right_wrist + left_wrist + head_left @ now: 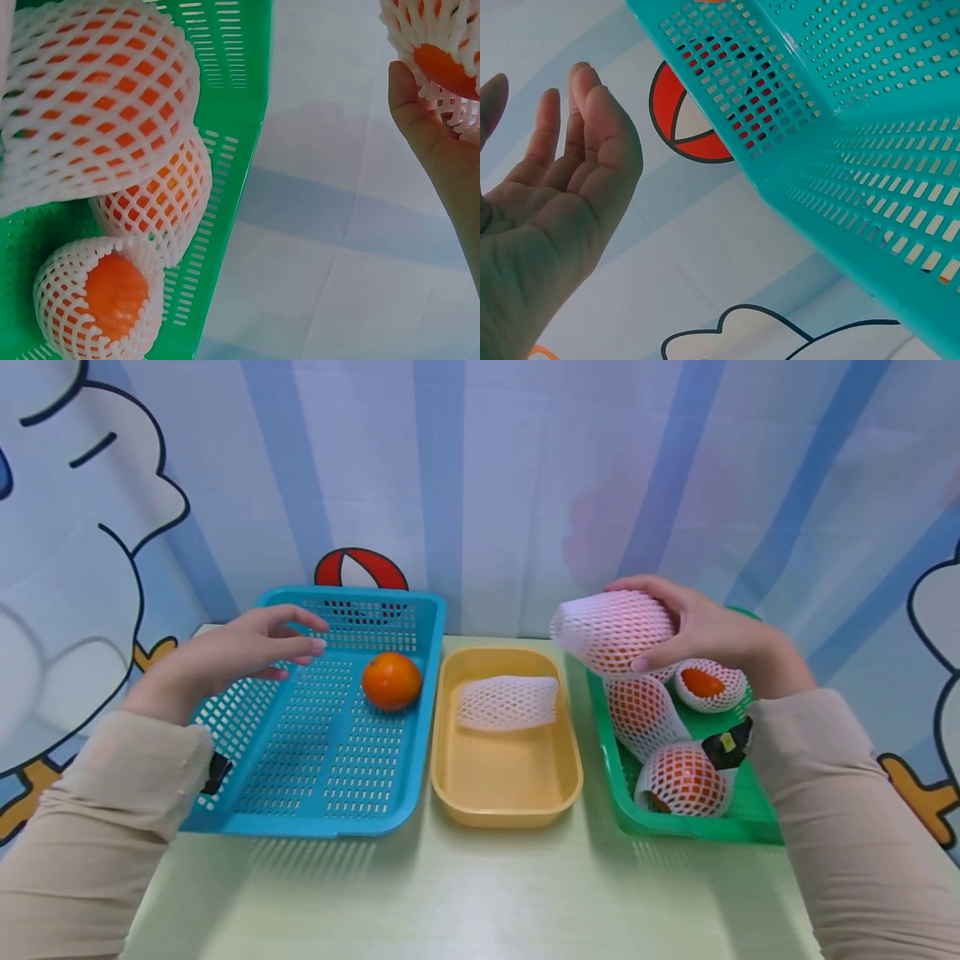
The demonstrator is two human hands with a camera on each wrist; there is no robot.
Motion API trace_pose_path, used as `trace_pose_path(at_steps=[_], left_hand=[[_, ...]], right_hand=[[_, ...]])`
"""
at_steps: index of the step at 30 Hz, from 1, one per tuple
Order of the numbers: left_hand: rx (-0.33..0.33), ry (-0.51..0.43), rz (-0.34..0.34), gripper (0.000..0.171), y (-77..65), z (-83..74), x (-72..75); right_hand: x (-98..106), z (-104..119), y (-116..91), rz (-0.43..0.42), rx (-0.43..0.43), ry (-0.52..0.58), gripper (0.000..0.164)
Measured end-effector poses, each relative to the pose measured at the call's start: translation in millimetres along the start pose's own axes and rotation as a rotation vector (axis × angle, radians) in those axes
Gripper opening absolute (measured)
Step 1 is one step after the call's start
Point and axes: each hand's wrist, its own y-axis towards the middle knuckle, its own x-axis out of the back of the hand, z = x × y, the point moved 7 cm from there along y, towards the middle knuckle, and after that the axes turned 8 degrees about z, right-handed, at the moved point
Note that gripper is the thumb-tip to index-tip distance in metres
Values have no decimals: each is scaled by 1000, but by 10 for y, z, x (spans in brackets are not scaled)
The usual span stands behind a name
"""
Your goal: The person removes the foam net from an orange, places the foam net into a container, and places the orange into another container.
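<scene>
My right hand [712, 627] grips an orange fruit in a white foam net [618, 631], raised over the back left of the green basket [697, 827]. In the right wrist view, bare peel of the held fruit [446, 69] shows through the net's opening beside the thumb. More netted fruits [686, 781] lie in the green basket below. My left hand [240, 652] hovers over the left part of the blue basket [322, 827], fingers loosely bent and holding nothing. One bare orange fruit [392, 681] sits at that basket's right side.
Between the baskets stands a yellow tray [502, 789] with a loose white foam net [508, 703] in it. All three containers rest on a pale table [480, 902]. Behind them hangs a striped cloth [495, 502] with cartoon prints.
</scene>
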Motion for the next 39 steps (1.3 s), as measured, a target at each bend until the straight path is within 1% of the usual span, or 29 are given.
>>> trace_pose_path(at_steps=[4,13,20,29,39], left_hand=[[-17,-22,19,59,36,-23,-28],[-31,-26,11,57,127,-132,-104],[-49,-32,2,50,143,-243,-152],[-64,-49,28,49,191,-347,-205],[-95,-73,52,44,251,-438,-273]], right_hand=[[-12,19,29,1,7,5,78],[-38,48,92,8,22,15,78],[-77,77,162,33,40,29,75],[-106,108,248,24,36,-1,75],[-136,138,317,37,51,-1,75]])
